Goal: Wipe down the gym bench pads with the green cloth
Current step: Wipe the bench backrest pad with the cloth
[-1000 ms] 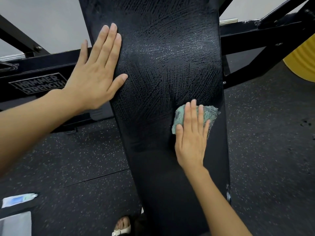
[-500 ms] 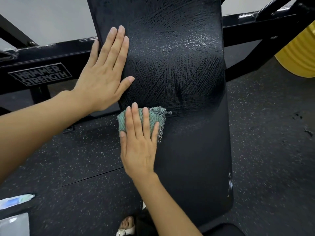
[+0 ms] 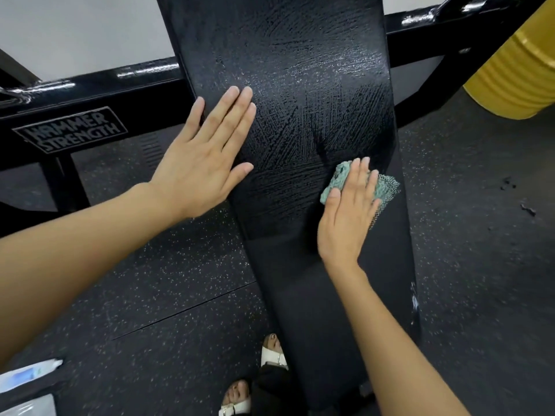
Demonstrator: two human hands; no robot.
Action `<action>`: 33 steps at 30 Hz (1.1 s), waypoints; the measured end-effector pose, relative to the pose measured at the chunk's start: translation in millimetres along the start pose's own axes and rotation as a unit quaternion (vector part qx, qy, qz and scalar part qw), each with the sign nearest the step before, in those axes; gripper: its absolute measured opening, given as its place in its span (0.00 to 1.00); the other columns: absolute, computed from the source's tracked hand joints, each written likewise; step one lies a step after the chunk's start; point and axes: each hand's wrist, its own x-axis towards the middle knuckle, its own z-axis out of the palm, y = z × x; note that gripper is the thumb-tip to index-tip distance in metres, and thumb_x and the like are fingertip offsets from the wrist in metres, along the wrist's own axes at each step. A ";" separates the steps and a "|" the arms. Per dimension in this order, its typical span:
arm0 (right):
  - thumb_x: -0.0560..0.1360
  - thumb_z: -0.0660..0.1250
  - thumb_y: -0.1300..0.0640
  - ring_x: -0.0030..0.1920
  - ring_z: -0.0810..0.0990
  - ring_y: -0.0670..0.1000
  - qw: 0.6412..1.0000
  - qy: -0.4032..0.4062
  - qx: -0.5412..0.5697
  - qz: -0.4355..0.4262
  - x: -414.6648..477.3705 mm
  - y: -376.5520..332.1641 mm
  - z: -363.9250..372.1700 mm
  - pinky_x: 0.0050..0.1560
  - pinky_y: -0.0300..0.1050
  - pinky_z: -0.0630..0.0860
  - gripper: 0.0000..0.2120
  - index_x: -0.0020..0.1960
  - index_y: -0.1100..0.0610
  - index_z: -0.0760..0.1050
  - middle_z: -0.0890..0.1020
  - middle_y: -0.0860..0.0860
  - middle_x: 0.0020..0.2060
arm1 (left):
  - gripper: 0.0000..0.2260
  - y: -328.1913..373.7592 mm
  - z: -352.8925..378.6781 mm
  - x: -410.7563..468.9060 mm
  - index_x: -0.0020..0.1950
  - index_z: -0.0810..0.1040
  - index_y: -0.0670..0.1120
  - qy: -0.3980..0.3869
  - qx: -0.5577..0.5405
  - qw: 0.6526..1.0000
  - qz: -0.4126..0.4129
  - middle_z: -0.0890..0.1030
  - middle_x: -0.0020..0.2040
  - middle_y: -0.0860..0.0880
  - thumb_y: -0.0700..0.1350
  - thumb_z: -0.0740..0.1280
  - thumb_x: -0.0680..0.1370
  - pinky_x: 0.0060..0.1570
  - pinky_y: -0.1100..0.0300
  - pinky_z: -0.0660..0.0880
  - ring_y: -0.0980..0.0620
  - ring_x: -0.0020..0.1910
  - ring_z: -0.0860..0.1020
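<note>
A long black bench pad [image 3: 300,85] runs from the top of the view down toward my feet. Its upper half shows wet streaks, its lower part looks dull. My left hand [image 3: 207,157] lies flat with straight fingers on the pad's left edge. My right hand [image 3: 348,211] presses the green cloth [image 3: 381,190] flat against the pad near its right edge. The cloth sticks out past my fingertips and on the right side; the rest is hidden under my palm.
A black steel frame [image 3: 75,106] with a "Hammer Strength" plate crosses behind the pad. A yellow ribbed drum [image 3: 516,76] stands at the upper right. My sandalled feet [image 3: 255,382] are on the speckled rubber floor [image 3: 180,280]. A white tube [image 3: 27,373] lies at the lower left.
My right hand slid the cloth from the pad's right side to its left edge and back to the right. My left hand stayed flat on the left edge.
</note>
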 end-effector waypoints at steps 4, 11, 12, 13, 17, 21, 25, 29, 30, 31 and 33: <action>0.81 0.42 0.50 0.78 0.42 0.50 1.000 0.000 -0.001 0.002 -30.9 -34.8 16.4 0.76 0.58 0.43 0.27 0.79 0.53 0.46 0.47 0.47 0.79 | 0.30 -2.2 1.9 -0.5 0.79 0.47 0.39 0.001 0.020 1.000 0.021 0.48 0.80 0.42 0.55 0.45 0.83 0.76 0.40 0.47 0.44 0.79 0.47; 0.83 0.46 0.50 0.78 0.45 0.50 0.980 -0.096 -0.021 -0.174 -98.2 -43.8 28.1 0.77 0.54 0.40 0.25 0.79 0.51 0.49 0.49 0.45 0.79 | 0.26 23.1 16.3 -6.8 0.80 0.52 0.42 0.005 -0.003 0.991 0.135 0.52 0.80 0.46 0.46 0.50 0.82 0.76 0.46 0.49 0.48 0.79 0.50; 0.83 0.46 0.50 0.78 0.46 0.50 0.973 -0.107 -0.026 -0.205 -98.9 -36.2 26.3 0.77 0.54 0.42 0.25 0.79 0.51 0.49 0.50 0.45 0.79 | 0.26 26.1 17.5 -9.6 0.80 0.52 0.42 -0.001 -0.011 0.990 0.139 0.51 0.80 0.46 0.47 0.50 0.82 0.77 0.46 0.49 0.48 0.79 0.50; 0.83 0.46 0.50 0.78 0.47 0.50 0.964 -0.118 -0.033 -0.236 -97.6 -27.4 23.2 0.77 0.53 0.43 0.24 0.79 0.51 0.49 0.50 0.45 0.78 | 0.26 27.6 17.8 -11.4 0.80 0.51 0.43 -0.006 -0.016 0.990 0.139 0.50 0.80 0.46 0.47 0.49 0.83 0.77 0.47 0.48 0.49 0.79 0.49; 0.83 0.45 0.49 0.78 0.48 0.48 0.952 -0.134 -0.053 -0.272 -80.5 9.8 8.8 0.77 0.51 0.44 0.25 0.79 0.50 0.48 0.49 0.44 0.78 | 0.26 27.4 15.9 -12.0 0.80 0.49 0.43 -0.026 -0.013 0.991 0.132 0.48 0.81 0.47 0.50 0.46 0.84 0.77 0.47 0.47 0.50 0.79 0.47; 0.82 0.45 0.49 0.78 0.46 0.48 0.973 -0.096 -0.054 -0.205 -49.4 47.2 -3.2 0.77 0.52 0.44 0.25 0.79 0.49 0.45 0.48 0.44 0.78 | 0.26 29.6 14.8 -13.3 0.80 0.47 0.43 -0.039 -0.006 0.991 0.125 0.47 0.81 0.47 0.52 0.45 0.84 0.77 0.45 0.47 0.49 0.79 0.46; 0.82 0.43 0.50 0.78 0.42 0.46 0.996 -0.047 -0.024 -0.072 -21.4 60.5 -12.2 0.77 0.53 0.44 0.25 0.79 0.50 0.46 0.47 0.44 0.78 | 0.27 31.7 13.5 -12.3 0.80 0.47 0.43 -0.044 0.001 0.992 0.121 0.48 0.81 0.47 0.53 0.46 0.84 0.77 0.45 0.48 0.48 0.79 0.47; 0.81 0.41 0.49 0.78 0.44 0.48 0.996 0.033 0.044 0.075 -27.6 17.7 4.9 0.76 0.57 0.44 0.27 0.79 0.55 0.49 0.50 0.47 0.79 | 0.27 32.0 13.1 -13.0 0.80 0.47 0.43 -0.041 0.011 0.993 0.112 0.48 0.81 0.47 0.53 0.46 0.83 0.77 0.45 0.49 0.48 0.79 0.47; 0.81 0.41 0.49 0.78 0.44 0.49 0.993 0.038 0.058 0.095 -34.0 4.6 9.8 0.76 0.58 0.45 0.27 0.79 0.55 0.49 0.50 0.47 0.79 | 0.27 32.7 12.9 -13.0 0.80 0.48 0.43 -0.040 0.013 0.993 0.109 0.49 0.81 0.46 0.52 0.46 0.83 0.77 0.45 0.49 0.48 0.79 0.48; 0.81 0.41 0.49 0.78 0.43 0.49 0.993 0.032 0.059 0.093 -44.5 -7.0 13.6 0.76 0.57 0.45 0.27 0.79 0.55 0.49 0.49 0.47 0.79 | 0.27 34.2 12.8 -13.2 0.80 0.48 0.42 -0.039 0.013 0.994 0.105 0.49 0.81 0.46 0.52 0.46 0.83 0.77 0.44 0.49 0.48 0.79 0.48; 0.82 0.41 0.50 0.78 0.42 0.49 0.998 -0.008 0.047 0.034 -72.6 -22.3 18.6 0.76 0.55 0.42 0.26 0.79 0.53 0.47 0.48 0.47 0.79 | 0.27 39.4 13.2 -14.1 0.80 0.49 0.42 -0.037 0.016 0.995 0.089 0.50 0.81 0.46 0.52 0.46 0.83 0.76 0.44 0.49 0.48 0.79 0.49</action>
